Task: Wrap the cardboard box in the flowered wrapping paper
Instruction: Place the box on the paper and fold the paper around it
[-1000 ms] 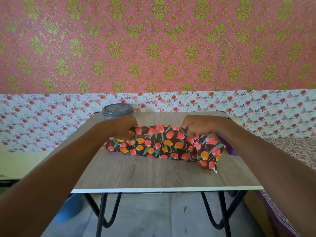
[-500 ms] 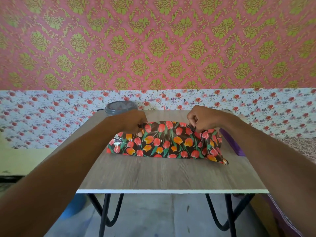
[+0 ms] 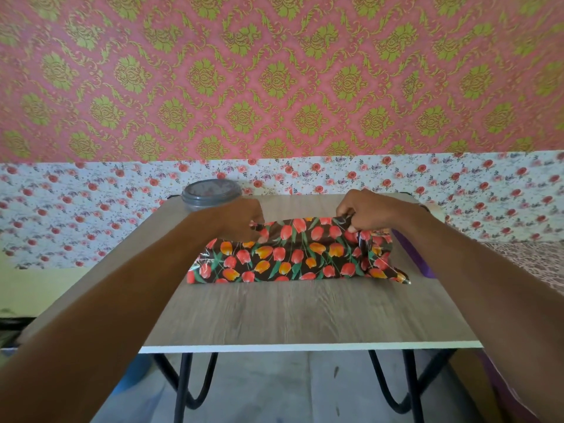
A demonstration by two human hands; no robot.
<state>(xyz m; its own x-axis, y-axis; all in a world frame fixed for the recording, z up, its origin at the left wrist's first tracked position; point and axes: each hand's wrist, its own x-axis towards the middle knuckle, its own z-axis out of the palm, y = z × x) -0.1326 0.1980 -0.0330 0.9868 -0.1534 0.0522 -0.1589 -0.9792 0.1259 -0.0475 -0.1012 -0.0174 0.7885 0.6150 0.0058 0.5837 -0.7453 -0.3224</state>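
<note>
The flowered wrapping paper (image 3: 293, 254), dark with red and orange tulips, covers the cardboard box in the middle of the wooden table (image 3: 299, 315). The box itself is hidden under the paper. My left hand (image 3: 244, 219) pinches the paper's top edge at the far left of the parcel. At the far right of that same edge, my right hand (image 3: 363, 209) grips the paper and holds it up. The paper's right end (image 3: 387, 264) is crumpled and sticks out loose.
A grey lidded container (image 3: 210, 193) stands at the table's far left corner, just behind my left wrist. A purple object (image 3: 415, 254) lies along the table's right edge. A patterned wall rises right behind the table. The table's front edge (image 3: 305, 348) is near me.
The parcel has been squared up and its paper pulled upward along the far edge. Both hands rose slightly with the paper's edge; the loose right end now lies flatter.
</note>
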